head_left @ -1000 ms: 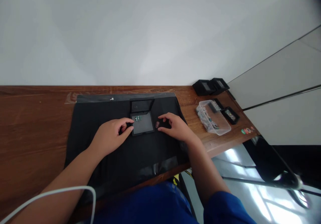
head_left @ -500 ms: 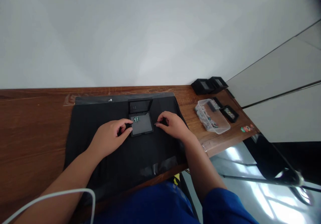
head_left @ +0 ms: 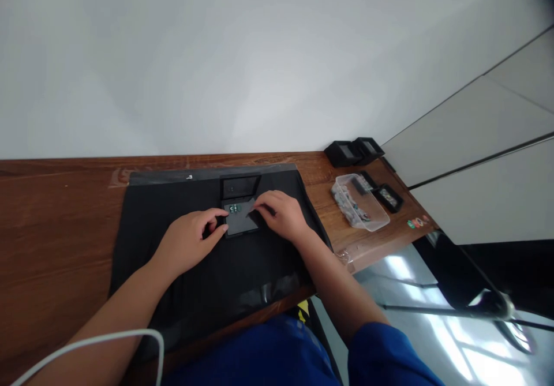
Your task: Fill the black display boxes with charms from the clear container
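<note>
A small black box (head_left: 239, 224) with a grey inner surface lies on the black mat, its clear-windowed lid (head_left: 240, 187) raised at the back. Small green pieces (head_left: 235, 208), like tiny circuit boards, sit in its upper left part. My left hand (head_left: 190, 236) holds the box's left edge between thumb and forefinger. Over the right side of the box, my right hand (head_left: 279, 213) pinches a thin pointed tool (head_left: 250, 212); its exact kind is too small to make out. The tool's tip is over the grey surface; whether it touches is unclear.
The black mat (head_left: 173, 195) covers part of the wooden table (head_left: 56, 224). To the right stands a clear plastic tub (head_left: 361, 204) of small bagged pieces, near a small black case (head_left: 388, 198). Black boxes (head_left: 344, 153) are by the wall. A white cable (head_left: 104, 335) crosses my left forearm.
My right hand has moved left from the mat beside the box to above its right part, bringing the thin tool along. The left hand stays at the box's left edge.
</note>
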Demonstrator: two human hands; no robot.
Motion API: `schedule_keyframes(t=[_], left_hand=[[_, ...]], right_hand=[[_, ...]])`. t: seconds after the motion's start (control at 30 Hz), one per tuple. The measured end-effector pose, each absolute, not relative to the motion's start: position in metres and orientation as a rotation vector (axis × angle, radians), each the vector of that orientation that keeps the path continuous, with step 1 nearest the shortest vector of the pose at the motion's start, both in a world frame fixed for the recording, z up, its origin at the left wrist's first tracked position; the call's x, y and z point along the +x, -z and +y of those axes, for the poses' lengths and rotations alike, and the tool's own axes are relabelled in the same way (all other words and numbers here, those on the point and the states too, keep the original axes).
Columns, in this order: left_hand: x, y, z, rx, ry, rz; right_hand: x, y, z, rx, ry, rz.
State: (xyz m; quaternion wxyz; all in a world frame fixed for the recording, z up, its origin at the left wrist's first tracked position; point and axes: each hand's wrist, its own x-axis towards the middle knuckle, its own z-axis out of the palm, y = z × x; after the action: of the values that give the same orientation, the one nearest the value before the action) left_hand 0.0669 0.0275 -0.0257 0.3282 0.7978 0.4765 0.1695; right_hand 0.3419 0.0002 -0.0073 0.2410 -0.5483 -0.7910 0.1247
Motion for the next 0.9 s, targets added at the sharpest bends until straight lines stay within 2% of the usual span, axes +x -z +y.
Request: schedule_keyframes(t=[0.3, 0.63, 0.9], left_hand=[[0.068, 0.025, 0.028, 2.103, -0.425, 1.234], [0.068, 0.025, 0.027, 2.096, -0.411, 1.243], [0.068, 0.026, 0.027, 2.1, -0.409, 1.257]], right_hand=[[0.323, 0.026, 0.006, -1.512, -0.205, -2.251], [0.324, 0.013, -0.002, -1.627, -0.105, -2.087], [0.294, 0.007, -0.018, -1.883, -0.297, -1.935]])
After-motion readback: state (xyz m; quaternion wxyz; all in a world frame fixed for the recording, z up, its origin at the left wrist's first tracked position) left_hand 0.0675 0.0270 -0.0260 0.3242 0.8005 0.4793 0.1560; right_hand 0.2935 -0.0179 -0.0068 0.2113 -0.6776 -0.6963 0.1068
